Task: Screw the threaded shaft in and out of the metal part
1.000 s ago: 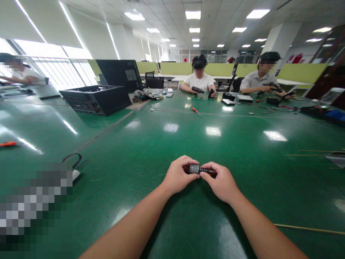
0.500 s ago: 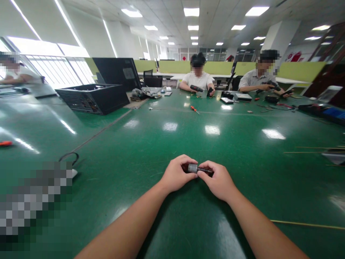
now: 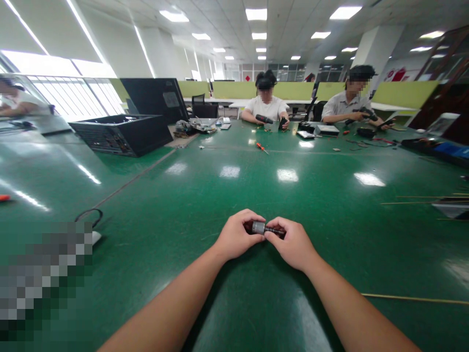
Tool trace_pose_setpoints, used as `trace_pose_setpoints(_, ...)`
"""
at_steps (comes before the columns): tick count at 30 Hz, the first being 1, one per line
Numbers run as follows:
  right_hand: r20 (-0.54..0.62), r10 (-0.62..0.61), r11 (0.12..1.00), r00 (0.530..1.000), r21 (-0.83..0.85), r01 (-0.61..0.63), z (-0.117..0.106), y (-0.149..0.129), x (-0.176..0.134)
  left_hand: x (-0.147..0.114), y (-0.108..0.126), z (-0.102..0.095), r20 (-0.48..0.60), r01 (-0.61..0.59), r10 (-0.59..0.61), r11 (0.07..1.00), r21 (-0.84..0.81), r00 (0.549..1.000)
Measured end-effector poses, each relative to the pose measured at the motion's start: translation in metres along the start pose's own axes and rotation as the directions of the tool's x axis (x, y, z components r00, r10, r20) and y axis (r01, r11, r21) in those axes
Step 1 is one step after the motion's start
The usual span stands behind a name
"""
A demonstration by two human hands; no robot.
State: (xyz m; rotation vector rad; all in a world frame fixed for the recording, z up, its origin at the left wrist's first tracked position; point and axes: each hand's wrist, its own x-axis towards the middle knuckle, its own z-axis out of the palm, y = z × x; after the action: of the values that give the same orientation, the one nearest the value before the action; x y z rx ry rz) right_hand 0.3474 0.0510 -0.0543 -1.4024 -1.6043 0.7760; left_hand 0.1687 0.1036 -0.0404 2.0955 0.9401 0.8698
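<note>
One small part (image 3: 258,228) sits between your two hands, low at the middle of the view, just in front of you over the green table (image 3: 164,195). It has a grey metal cylinder with a thin, dark shaft (image 3: 271,230) running out to the right, and lies roughly level, crosswise to you. You cannot tell from this angle whether it touches the tabletop.

Your left hand (image 3: 236,237) holds the cylinder end, thumb below and fingers curled over the far side. Your right hand (image 3: 293,244) pinches the shaft, its thumb and fingers closed in narrowly, the tips close beside the cylinder. Both your forearms reach in from the near edge.

To your right, a yellow stick (image 3: 414,298) lies near your forearm, with thin rods (image 3: 406,203) farther off. To your left, a pixelated object (image 3: 47,269) lies near a loop of black cable (image 3: 98,215). Straight ahead, well apart from your hands, is an orange-handled screwdriver (image 3: 260,146).

Farther left stands an open black case (image 3: 120,137), a dark panel (image 3: 152,98) upright behind it. Across the table, one co-worker (image 3: 266,106) in white holds a dark tool (image 3: 264,119); another person (image 3: 342,107), to the right of the first, also handles something dark, near a pale box (image 3: 327,130).
</note>
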Motion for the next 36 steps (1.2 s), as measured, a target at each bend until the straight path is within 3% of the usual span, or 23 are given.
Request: trace_pose_setpoints(36,0.011,-0.008,0.993,1.0,-0.115,0.009,0.0019,-0.0004,-0.0017,0.0007,0.003,-0.0001,0.053,-0.004,0.001,0.998,0.068,0.999)
